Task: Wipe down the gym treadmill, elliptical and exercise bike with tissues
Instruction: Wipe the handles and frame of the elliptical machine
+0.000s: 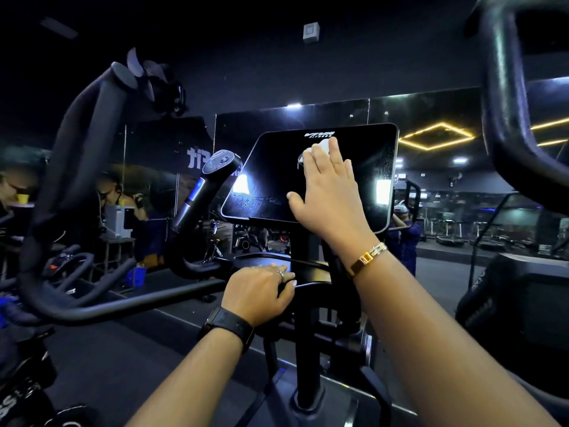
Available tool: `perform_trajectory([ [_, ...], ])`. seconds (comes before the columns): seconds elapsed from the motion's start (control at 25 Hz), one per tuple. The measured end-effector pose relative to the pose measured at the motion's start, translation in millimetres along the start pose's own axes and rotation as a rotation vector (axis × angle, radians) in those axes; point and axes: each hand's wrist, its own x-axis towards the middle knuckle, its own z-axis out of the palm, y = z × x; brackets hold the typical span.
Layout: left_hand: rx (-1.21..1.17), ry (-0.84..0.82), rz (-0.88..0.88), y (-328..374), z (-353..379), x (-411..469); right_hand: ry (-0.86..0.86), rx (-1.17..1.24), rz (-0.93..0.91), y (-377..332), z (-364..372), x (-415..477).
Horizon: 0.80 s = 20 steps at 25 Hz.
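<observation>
Nearest: left grip curled over the fixed handlebar, bracing. Beyond it, right grip lies flat with fingers straight, pressing a white tissue against the console screen. The tissue peeks out past the fingertips, near the screen's top edge, centre. Screen tilted back, long axis left-right. Streaks at its lower-left corner, so unwiped ground probably lies left of and below the tissue. Right grip nearer; a leftward, downward sweep seems due. Mirror wall behind.

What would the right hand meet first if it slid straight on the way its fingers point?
Pushing the tissue up the screen, the right hand would likely reach the logo first.
</observation>
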Motion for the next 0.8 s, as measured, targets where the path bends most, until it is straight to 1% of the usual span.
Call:
perform_trajectory([
  [0.04, 0.011, 0.018, 0.004, -0.5, 0.6, -0.3, 0.037, -0.013, -0.039, 3.0, 2.4, -4.4],
  [0.12, 0.016, 0.036, 0.002, 0.8, -1.0, 0.7, 0.168, 0.046, -0.07, 7.6, 6.7, -14.6],
  [0.2, 0.002, 0.037, -0.002, 3.0, -3.5, 1.5, 0.25, 0.133, -0.011, 12.0, 8.6, -7.9],
  [0.24, -0.006, 0.033, -0.001, 3.7, -4.8, 2.8, 0.223, 0.17, 0.042, 14.2, 7.2, -0.7],
  [0.32, -0.02, 0.027, -0.003, 3.4, -5.3, 1.8, 0.075, 0.223, 0.109, 17.2, 1.7, 14.2],
  [0.36, -0.02, 0.033, -0.002, 3.0, -4.5, 0.2, 0.009, 0.198, 0.099, 18.7, -0.7, 20.0],
  [0.44, -0.015, 0.048, 0.002, 3.0, -4.0, -1.4, -0.042, 0.095, 0.022, 21.0, -2.8, 24.6],
  [0.52, -0.007, 0.065, 0.004, 3.2, -3.1, -0.2, 0.02, 0.098, -0.07, 21.7, -1.5, 19.7],
  [0.6, -0.014, 0.094, -0.006, 3.1, 1.5, -1.4, 0.212, 0.244, -0.08, 20.0, 3.7, 9.3],
  [0.64, -0.026, 0.127, -0.016, 3.5, 4.8, -3.8, 0.324, 0.302, -0.045, 19.6, 7.4, 5.8],
  [0.68, -0.037, 0.18, -0.024, 3.9, 9.0, -6.5, 0.396, 0.318, -0.013, 19.4, 9.9, 4.6],
  [0.72, -0.045, 0.253, -0.026, 4.4, 12.7, -8.5, 0.403, 0.289, -0.001, 19.2, 10.0, 5.9],
  [0.76, -0.047, 0.334, -0.017, 4.5, 15.7, -10.4, 0.358, 0.23, -0.016, 19.7, 9.0, 9.7],
  [0.8, -0.041, 0.409, 0.004, 5.0, 17.0, -12.3, 0.268, 0.146, -0.042, 19.3, 7.6, 14.7],
])
